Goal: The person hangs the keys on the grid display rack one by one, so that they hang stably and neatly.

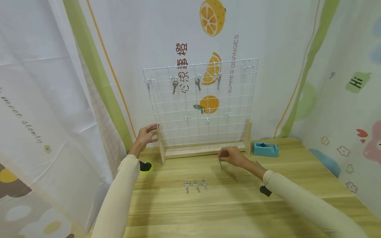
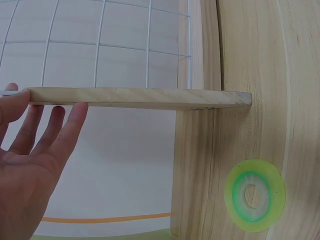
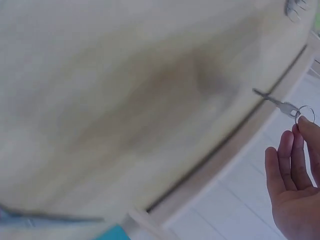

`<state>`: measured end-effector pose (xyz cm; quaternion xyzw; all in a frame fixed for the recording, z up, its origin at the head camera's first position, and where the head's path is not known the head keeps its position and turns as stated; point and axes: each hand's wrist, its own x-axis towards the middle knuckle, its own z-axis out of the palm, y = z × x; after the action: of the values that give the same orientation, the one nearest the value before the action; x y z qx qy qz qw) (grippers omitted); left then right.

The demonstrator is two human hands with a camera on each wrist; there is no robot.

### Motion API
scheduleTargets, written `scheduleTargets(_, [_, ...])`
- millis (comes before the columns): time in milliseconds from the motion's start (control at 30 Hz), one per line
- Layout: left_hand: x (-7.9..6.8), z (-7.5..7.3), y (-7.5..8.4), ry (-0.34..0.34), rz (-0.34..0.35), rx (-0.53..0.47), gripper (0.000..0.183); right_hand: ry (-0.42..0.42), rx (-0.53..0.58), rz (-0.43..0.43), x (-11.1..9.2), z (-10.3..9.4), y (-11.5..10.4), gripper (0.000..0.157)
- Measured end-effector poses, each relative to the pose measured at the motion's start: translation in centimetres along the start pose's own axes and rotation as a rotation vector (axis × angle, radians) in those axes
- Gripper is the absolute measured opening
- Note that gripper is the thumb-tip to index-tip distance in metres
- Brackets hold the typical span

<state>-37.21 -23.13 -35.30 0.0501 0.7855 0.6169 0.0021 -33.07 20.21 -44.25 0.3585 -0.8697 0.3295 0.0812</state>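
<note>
My right hand (image 1: pixel 233 156) pinches a small ring with a silver key (image 3: pixel 281 104) hanging from it, held above the table in front of the rack. A white wire grid rack (image 1: pixel 205 99) stands upright in a wooden base. My left hand (image 1: pixel 147 135) holds the top of the rack's left wooden upright (image 2: pixel 135 96), thumb at its end and fingertips against its side. Three keys (image 1: pixel 195 186) lie in a row on the table. Several keys (image 1: pixel 175 85) hang from the grid's upper hooks. Lower hooks (image 1: pixel 206 119) bear no keys.
A blue tape dispenser (image 1: pixel 265 149) stands right of the rack. A yellow-green tape roll (image 2: pixel 255 196) lies by the rack's left foot. Near my right forearm is a black object (image 1: pixel 265 190). Printed curtains (image 1: pixel 119 39) surround the wooden table (image 1: pixel 178 215).
</note>
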Motion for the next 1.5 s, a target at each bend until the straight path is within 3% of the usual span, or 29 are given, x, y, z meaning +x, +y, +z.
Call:
scheduleTargets(300, [0.3, -0.4, -0.2, 0.018, 0.001, 0.019, 0.050, 0.069, -0.050, -0.030, 2.7, -6.2, -1.7, 0.006])
scheduleTargets(500, [0.3, -0.5, -0.2, 0.009, 0.001, 0.017, 0.051, 0.117, -0.093, 0.019, 4.0, -11.5, -3.7, 0.005])
scheduleTargets(833, [0.1, -0.3, -0.2, -0.002, 0.001, 0.018, 0.050, 0.313, -0.182, 0.054, 5.8, -19.4, -6.3, 0.010])
scheduleTargets(1200, [0.0, -0.2, -0.2, -0.018, -0.008, -0.005, 0.052, 0.534, -0.184, 0.078, 7.4, -25.8, -8.8, 0.017])
scheduleTargets(1333, [0.1, -0.1, -0.2, -0.009, -0.005, 0.004, 0.051, 0.603, -0.160, 0.125, 7.6, -27.9, -9.3, 0.025])
scheduleTargets(1500, [0.3, -0.2, -0.4, -0.010, 0.010, 0.012, 0.051, 0.625, -0.144, 0.209, 7.9, -29.9, -9.6, 0.032])
